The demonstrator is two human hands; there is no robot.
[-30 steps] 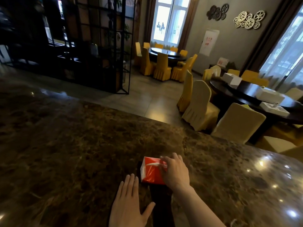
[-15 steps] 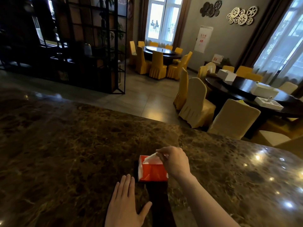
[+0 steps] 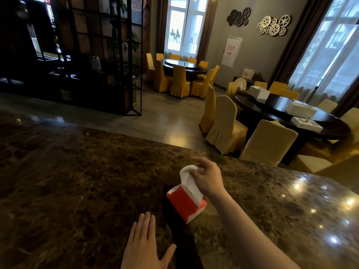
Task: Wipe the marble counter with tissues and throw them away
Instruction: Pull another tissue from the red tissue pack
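Tabletop [image 3: 77,181]: dark marble, its near edge cut off by the frame. Your left hand [image 3: 144,247]: flat on it, fingers spread, wrist out of view. Tissue pack [image 3: 184,204]: red, tilted; whether a corner touches is unclear. Your right hand [image 3: 208,178]: grip pinching the white tissue [image 3: 187,176].

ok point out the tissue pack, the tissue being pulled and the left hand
tissue pack [image 3: 182,203]: head view, its red side face
tissue [image 3: 188,178]: head view, the white sheet above the pack
left hand [image 3: 143,247]: head view, the back of the hand
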